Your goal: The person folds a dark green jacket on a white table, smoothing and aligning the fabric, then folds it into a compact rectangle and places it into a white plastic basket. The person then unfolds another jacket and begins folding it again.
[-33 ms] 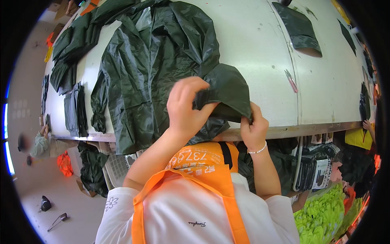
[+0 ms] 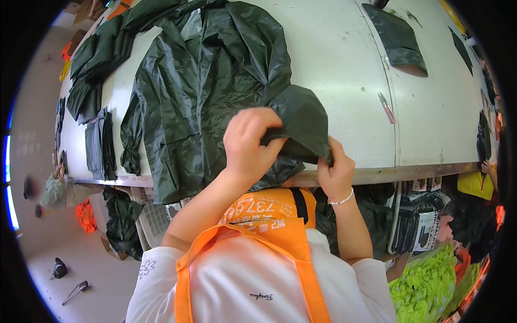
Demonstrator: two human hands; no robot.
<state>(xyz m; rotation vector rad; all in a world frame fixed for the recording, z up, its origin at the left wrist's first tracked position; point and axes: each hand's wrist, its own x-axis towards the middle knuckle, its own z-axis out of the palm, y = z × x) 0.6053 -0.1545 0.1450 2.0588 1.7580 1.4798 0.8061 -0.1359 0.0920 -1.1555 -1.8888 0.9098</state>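
A large dark green, shiny garment (image 2: 199,91) lies spread over the white table (image 2: 344,70). Near the table's front edge, a fold of it (image 2: 301,121) is lifted and bunched. My left hand (image 2: 249,144) grips that fold from the left, fingers curled over its top. My right hand (image 2: 334,171), with a bead bracelet on the wrist, pinches the fold's lower right corner at the table edge. An orange apron (image 2: 269,215) over a white shirt fills the lower middle.
Another dark green piece (image 2: 398,37) lies at the table's far right, with a small pink-handled tool (image 2: 386,107) nearer. Folded dark pieces (image 2: 97,142) and more garments (image 2: 102,54) sit on the left. A person (image 2: 48,188) is at the left; neon green goods (image 2: 425,280) lie at lower right.
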